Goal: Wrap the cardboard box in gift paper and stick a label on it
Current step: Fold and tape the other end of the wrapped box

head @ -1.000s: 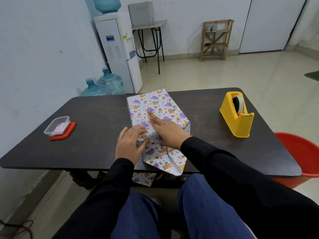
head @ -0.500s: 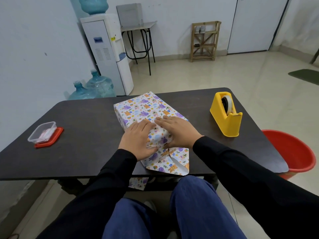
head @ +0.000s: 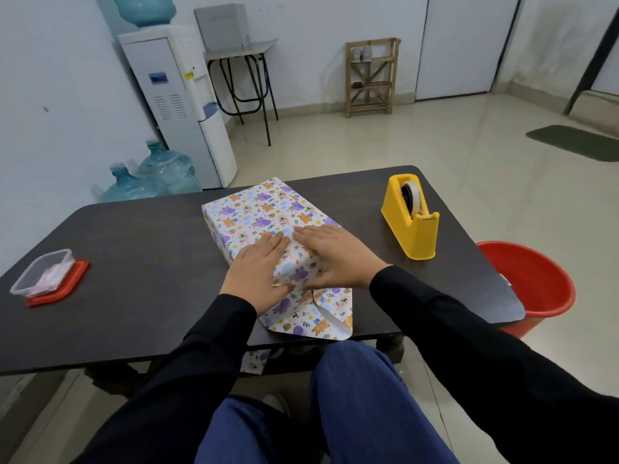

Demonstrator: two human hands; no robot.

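Beside white walls, dark table (head: 140,262) on tiled floor (head: 418,145).

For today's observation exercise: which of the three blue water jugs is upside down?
The jug atop the white water dispenser, neck down; the rear floor jug and front floor jug stand upright beside it.

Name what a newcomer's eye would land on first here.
The box in bright cartoon gift paper, mid-table, with the left hand and right hand pressed flat on its near end. Next, the yellow tape dispenser to its right and the red bucket on the floor beside the table.
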